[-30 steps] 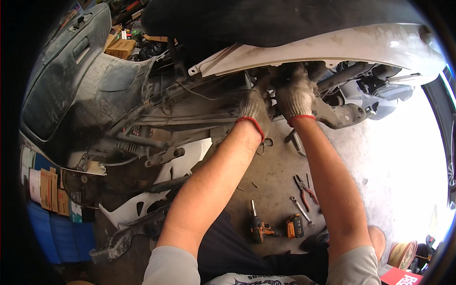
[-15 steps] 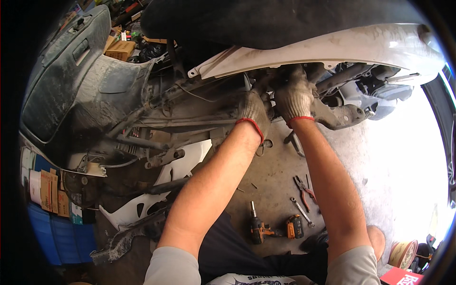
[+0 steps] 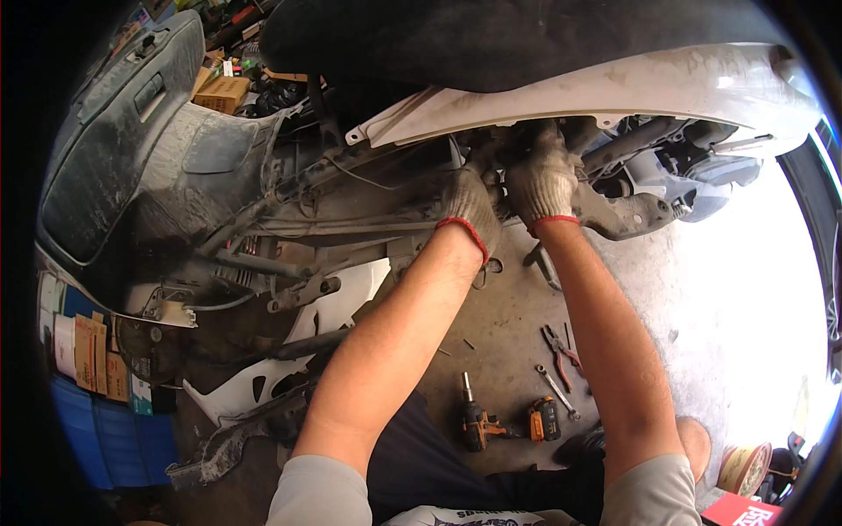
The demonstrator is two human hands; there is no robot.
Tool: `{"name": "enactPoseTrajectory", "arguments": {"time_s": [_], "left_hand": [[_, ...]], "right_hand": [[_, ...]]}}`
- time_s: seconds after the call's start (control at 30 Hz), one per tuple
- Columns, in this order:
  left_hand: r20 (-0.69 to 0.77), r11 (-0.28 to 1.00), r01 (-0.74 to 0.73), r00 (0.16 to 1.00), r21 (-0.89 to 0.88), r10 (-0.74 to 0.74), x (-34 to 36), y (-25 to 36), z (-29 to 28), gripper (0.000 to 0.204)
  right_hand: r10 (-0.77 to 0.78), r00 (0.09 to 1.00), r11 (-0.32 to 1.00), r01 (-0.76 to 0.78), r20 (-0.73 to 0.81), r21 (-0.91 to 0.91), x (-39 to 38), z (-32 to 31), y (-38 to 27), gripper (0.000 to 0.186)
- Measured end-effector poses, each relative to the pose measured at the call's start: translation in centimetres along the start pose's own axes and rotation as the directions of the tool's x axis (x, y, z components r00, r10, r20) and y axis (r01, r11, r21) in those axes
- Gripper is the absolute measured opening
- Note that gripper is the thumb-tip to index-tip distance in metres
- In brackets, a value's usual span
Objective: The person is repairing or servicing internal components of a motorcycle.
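Observation:
Both my hands wear dirty knit work gloves with red cuffs and reach into the underside of a partly stripped scooter. My left hand (image 3: 468,197) is in among the frame tubes, its fingers bent and lost in shadow. Close beside it on the right, my right hand (image 3: 544,178) reaches up under the white side panel (image 3: 561,101), its fingertips hidden behind dark parts. What either hand grips cannot be made out. A grey metal bracket arm (image 3: 627,213) juts out right of my right hand. Above hangs the black seat (image 3: 526,39).
On the concrete floor lie a cordless impact driver (image 3: 478,421) with a socket, pliers (image 3: 560,355) with red handles and a combination wrench (image 3: 557,392). A white fairing piece (image 3: 338,307) rests left of my left forearm. Cardboard boxes (image 3: 90,351) and a blue bin (image 3: 105,434) stand at left.
Almost nothing differs. Both gloved hands stay in the same place under the panel, with at most a tiny shift.

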State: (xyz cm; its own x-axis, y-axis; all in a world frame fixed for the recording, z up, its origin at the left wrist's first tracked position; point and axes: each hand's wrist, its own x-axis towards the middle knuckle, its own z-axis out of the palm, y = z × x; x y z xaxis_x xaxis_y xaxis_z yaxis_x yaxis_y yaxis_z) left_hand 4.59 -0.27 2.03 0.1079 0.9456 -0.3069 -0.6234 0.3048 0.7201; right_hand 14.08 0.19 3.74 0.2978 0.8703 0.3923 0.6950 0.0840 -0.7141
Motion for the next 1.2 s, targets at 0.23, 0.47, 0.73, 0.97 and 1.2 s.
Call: {"name": "enactPoseTrajectory", "arguments": {"time_s": [0.23,0.47,0.73,0.97,1.2], "left_hand": [[-0.072,0.993,0.088,0.994,0.078,-0.082,-1.9,1.2,1.0,0.026],[-0.182,1.000,0.006,0.983,-0.021,-0.010,-2.7,1.5,1.3,0.014],[-0.182,0.983,0.018,0.983,0.181,0.015,-0.3,0.2,0.2,0.018],[-0.138,1.000,0.014,0.990,0.007,-0.013,-1.2,-0.1,1.6,0.038],[-0.034,0.998,0.040,0.999,0.045,-0.038,-1.1,-0.3,1.6,0.022]], "right_hand": [[-0.018,1.000,0.999,0.019,-0.022,0.046,0.0,-0.1,0.2,0.039],[0.020,1.000,0.999,-0.019,-0.015,0.045,-0.4,-0.1,-0.4,0.045],[-0.203,0.967,0.951,0.157,-0.152,-0.265,-0.4,2.0,2.3,0.055],[-0.047,0.995,0.990,0.058,0.087,-0.126,0.5,1.6,1.8,0.058],[-0.106,0.994,0.969,0.103,0.002,-0.223,1.9,4.9,4.7,0.055]]}}
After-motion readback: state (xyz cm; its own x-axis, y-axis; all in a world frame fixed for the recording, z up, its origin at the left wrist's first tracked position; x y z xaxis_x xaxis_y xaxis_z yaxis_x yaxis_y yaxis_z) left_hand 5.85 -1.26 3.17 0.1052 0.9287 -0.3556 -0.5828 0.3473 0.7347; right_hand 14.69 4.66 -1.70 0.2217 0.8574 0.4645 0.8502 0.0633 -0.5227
